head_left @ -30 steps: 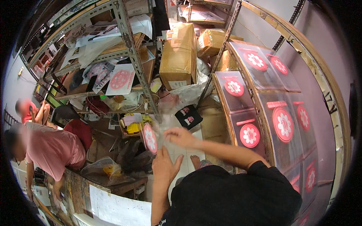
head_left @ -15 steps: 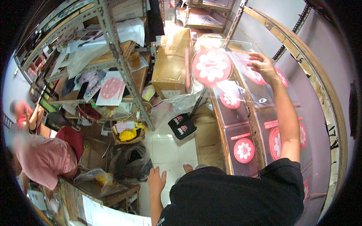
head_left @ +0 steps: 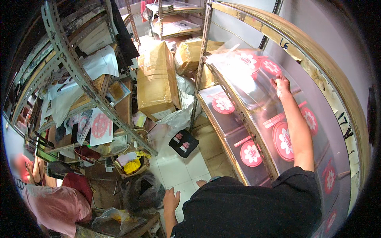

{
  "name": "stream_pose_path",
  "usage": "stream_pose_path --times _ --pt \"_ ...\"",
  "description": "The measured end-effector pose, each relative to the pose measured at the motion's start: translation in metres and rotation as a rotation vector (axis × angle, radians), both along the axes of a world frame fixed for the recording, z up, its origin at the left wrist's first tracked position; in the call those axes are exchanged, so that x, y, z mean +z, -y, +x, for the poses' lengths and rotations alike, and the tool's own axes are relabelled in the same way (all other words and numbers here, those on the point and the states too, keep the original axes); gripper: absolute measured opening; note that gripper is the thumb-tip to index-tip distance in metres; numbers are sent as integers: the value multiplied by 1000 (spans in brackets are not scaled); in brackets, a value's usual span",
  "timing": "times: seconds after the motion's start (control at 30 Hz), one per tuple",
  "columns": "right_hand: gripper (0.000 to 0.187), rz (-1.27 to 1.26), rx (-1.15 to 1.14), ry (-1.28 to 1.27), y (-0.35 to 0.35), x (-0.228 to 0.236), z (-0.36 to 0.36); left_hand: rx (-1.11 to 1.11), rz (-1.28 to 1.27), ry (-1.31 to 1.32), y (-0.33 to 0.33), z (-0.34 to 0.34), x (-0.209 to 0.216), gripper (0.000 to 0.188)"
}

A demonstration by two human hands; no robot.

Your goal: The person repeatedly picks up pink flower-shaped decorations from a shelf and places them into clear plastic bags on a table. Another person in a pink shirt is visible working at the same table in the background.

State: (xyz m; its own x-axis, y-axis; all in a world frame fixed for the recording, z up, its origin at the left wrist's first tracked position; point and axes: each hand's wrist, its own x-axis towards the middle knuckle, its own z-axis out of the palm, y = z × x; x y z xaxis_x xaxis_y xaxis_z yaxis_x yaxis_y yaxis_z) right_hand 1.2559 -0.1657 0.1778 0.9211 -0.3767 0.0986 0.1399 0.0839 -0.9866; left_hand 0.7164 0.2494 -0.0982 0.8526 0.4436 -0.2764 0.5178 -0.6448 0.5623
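Observation:
My right arm reaches out over the rack at the right. At its end my right hand is closed, its fingers pinching the edge of a clear plastic sheet with pink and white flower prints. That sheet lies over the far end of the rack, partly washed out by glare. Under my forearm and beside it lie more printed clear sheets, each with a round pink flower design. My left hand hangs low beside my body, fingers apart, holding nothing.
Cardboard boxes stand beyond the aisle. A folded black cloth item lies on the tiled floor. At left, a metal shelf carries papers; a person in a pink shirt is near it. A metal rack post rises by the boxes.
The raised sheet with the flower print has come down onto the rack. My right hand has gone from spread fingers to closed at its edge. The view has turned rightward.

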Motion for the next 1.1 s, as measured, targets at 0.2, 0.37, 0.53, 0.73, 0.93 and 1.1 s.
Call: stream_pose_path --times 0.2,0.37,0.53,0.73,0.93,1.1 --pt "54 -64 -74 -71 -6 -23 -6 -12 -36 17 -4 12 8 48" --pt "41 -49 -143 -73 -23 -32 -9 -38 -23 -63 0 -9 -11 50" --pt "35 -196 -234 -30 -15 -56 11 -61 -62 -115 2 -28 -28 52" --pt "44 -427 -312 -93 -14 -72 26 -16 -66 -110 0 -37 -25 51" --pt "52 -530 -279 -111 -1 -78 41 -5 -49 -56 -4 -43 -30 50" --pt "53 -591 -227 -152 1 -54 9 -20 -58 -95 -2 -42 -27 49"
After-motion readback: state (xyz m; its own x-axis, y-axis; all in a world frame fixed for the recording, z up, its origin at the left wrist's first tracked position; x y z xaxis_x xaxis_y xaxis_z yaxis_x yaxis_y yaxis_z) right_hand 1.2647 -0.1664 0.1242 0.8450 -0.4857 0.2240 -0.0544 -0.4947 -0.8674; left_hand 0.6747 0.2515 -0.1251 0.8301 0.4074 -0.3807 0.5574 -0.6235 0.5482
